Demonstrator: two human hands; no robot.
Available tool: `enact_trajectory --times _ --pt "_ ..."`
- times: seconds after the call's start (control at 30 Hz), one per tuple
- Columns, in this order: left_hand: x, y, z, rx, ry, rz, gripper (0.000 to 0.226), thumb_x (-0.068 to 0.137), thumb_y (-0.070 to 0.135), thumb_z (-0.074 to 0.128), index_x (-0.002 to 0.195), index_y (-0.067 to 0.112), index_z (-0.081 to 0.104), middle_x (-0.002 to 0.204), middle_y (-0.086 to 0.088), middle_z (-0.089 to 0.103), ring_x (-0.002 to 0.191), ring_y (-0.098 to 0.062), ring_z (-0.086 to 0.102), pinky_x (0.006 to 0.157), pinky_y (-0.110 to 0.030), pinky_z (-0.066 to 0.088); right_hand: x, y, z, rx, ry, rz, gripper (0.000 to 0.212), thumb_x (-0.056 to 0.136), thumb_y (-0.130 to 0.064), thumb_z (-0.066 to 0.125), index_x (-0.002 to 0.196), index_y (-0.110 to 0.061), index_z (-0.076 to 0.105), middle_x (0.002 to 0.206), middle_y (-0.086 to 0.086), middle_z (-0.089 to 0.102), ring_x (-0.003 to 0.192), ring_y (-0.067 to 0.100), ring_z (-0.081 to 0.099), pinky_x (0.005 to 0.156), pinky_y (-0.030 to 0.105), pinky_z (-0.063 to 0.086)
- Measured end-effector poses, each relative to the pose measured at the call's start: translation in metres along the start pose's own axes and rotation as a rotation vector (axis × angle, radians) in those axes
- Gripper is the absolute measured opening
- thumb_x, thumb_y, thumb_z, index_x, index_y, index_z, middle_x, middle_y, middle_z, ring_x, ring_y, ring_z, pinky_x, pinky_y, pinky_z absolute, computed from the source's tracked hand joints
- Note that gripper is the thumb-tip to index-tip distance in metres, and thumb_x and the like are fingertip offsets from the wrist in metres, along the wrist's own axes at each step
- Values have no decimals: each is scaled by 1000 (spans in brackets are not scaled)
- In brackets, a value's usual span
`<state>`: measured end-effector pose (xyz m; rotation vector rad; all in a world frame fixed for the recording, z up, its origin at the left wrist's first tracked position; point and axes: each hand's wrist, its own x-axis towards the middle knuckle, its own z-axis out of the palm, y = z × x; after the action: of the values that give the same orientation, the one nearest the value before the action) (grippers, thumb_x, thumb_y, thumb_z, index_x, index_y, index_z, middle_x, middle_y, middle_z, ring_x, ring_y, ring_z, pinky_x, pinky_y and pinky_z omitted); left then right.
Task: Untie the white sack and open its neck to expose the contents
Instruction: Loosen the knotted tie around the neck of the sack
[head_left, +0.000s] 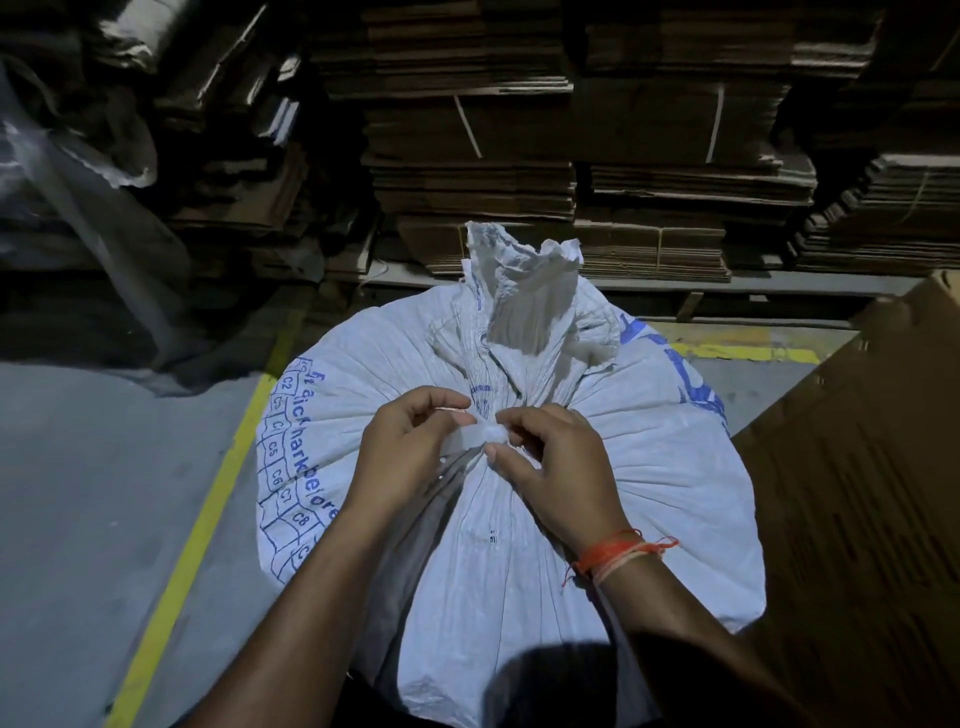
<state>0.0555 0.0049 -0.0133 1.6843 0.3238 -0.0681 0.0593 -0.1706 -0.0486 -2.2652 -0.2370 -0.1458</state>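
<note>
White tie (480, 434) on the sack (519, 519) pinched by left hand (410, 452) and right hand (556, 467); tugging wrongly probably tightens the knot.

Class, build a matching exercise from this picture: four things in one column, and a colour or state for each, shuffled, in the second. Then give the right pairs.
Column one:
1. sack neck
2. floor line
3. wrist thread
4. cardboard stacks

Column two:
A. orange
B. flattened and piled behind the white sack
C. bunched and tied shut
D. yellow

Pairs: 1-C, 2-D, 3-A, 4-B. The left hand and right hand both pinch the tie.
</note>
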Motion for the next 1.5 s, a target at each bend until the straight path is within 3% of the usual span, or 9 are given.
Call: enact_trajectory --times 0.27,0.4,0.57,0.63,0.73,0.9,1.03,1.27,1.5 --pt "7 -9 -8 18 -60 -19 17 98 12 66 109 21 75 103 -6 80 102 -24 75 89 -42 58 2 2 -4 -21 -36 -28 17 88 -31 76 105 -28 74 92 -10 64 98 15 56 83 31 48" --pt "10 -9 -9 33 -92 -7 24 96 4 66 116 16 74 110 -2 78 97 -10 72 70 -17 51 2 3 -5 -46 -63 -37 21 90 -27 74 112 -24 74 95 -8 63 100 16 55 84 29 46" --pt "16 -19 -13 210 -131 45 41 89 22 75 126 37 70 134 2 65 118 -5 65 94 -35 57 1 3 -6 -36 -51 -24 24 90 -19 75 113 -22 76 98 -10 66 101 15 57 83 9 38" --pt "15 -18 -10 273 -147 85 47 91 17 75 133 36 67 141 8 58 116 5 60 102 -25 54 1 4 -7 -9 -24 -30 26 87 -16 77 112 -22 76 100 -9 69 101 14 60 86 16 46" --pt "13 -16 -5 405 -157 163 46 93 12 74 136 25 66 138 9 56 111 9 58 92 0 41 -1 1 -9 56 -5 -23 30 85 -12 78 114 -22 73 101 -9 70 102 13 62 89 33 55" --pt "15 -19 -5 532 -94 217 26 86 29 79 112 30 77 119 11 72 111 -9 65 101 -26 53 -3 -2 -14 108 -17 13 32 85 -10 76 109 -29 67 99 -11 67 98 3 62 90 27 55" --pt "15 -20 -5 557 -27 234 10 77 45 74 85 39 74 93 20 74 107 -18 63 93 -47 54 -3 -3 -16 105 -16 -4 30 84 -9 78 104 -28 66 97 -13 65 96 2 63 86 21 54" --pt "11 -18 -4 464 -130 197 6 87 25 78 84 26 73 78 8 74 75 -9 69 74 -37 58 -4 -2 -17 104 -2 -9 26 85 -12 80 101 -28 67 96 -10 67 96 5 64 86 22 55" --pt "10 -18 3 432 -135 165 7 90 22 75 89 28 78 86 14 78 84 -4 72 80 -35 60 -5 -1 -16 127 23 -13 20 84 -13 81 95 -25 70 90 -13 69 93 3 65 83 13 52"
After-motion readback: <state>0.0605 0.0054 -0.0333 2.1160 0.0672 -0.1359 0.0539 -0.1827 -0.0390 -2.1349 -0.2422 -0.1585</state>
